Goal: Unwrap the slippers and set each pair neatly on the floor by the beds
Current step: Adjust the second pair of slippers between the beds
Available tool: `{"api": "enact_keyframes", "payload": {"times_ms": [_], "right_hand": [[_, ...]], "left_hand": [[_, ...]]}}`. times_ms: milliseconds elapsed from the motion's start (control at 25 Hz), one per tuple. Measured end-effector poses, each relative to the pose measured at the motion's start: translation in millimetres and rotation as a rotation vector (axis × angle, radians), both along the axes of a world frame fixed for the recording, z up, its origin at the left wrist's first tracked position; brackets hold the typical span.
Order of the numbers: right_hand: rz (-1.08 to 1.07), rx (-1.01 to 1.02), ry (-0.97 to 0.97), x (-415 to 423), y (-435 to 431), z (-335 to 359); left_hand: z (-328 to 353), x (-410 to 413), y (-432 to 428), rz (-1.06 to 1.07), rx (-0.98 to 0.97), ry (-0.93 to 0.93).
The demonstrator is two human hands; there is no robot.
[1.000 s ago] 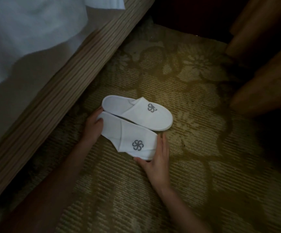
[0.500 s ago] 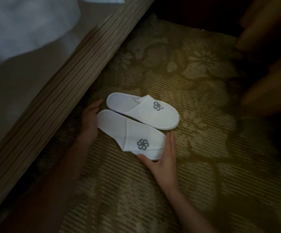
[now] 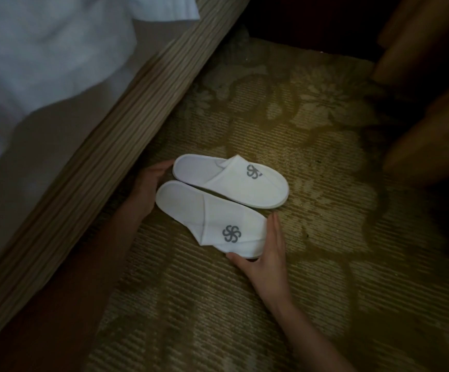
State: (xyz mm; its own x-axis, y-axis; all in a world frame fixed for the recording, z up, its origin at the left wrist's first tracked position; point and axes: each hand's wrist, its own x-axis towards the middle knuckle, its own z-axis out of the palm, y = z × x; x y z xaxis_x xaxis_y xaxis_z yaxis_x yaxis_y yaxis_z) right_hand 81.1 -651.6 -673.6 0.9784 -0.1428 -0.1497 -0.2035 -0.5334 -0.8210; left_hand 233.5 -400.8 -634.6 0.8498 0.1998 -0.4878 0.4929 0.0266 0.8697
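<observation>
Down on the patterned carpet [image 3: 312, 264], two white slippers are laid side by side, touching along their inner edges, just beside the ribbed base of the bed [image 3: 97, 157]. Each is marked on the upper with a grey pinwheel emblem. The near slipper [image 3: 210, 218] is bracketed by both hands. Its toe end is cupped by the right hand [image 3: 265, 260], the fingers held flat and together against the toe and the thumb pressed along the lower edge, so the hand is spread rather than closed around anything. The heel ends of the pair are met by the left hand [image 3: 148, 189], which is held open and curved; whether it actually touches the far slipper [image 3: 234, 181] cannot be told, since that side is in shadow. White bedding [image 3: 43, 49] is seen above the bed base (upper left), blurred. Both slippers are unwrapped.
</observation>
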Motion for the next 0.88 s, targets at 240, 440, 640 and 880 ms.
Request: {"api": "enact_keyframes", "payload": {"times_ms": [240, 440, 640, 880], "right_hand": [[-0.158, 0.112, 0.039, 1, 1, 15], [-0.103, 0.047, -0.047, 5, 8, 38], [-0.039, 0.1, -0.016, 4, 7, 114], [0.032, 0.157, 0.033, -39, 14, 306]], "left_hand": [[12, -32, -8, 0.175, 0.028, -0.064], [30, -42, -24, 0.045, 0.218, -0.137], [90, -53, -44, -0.04, 0.226, -0.171], [278, -137, -76, 0.028, -0.018, -0.112]]}}
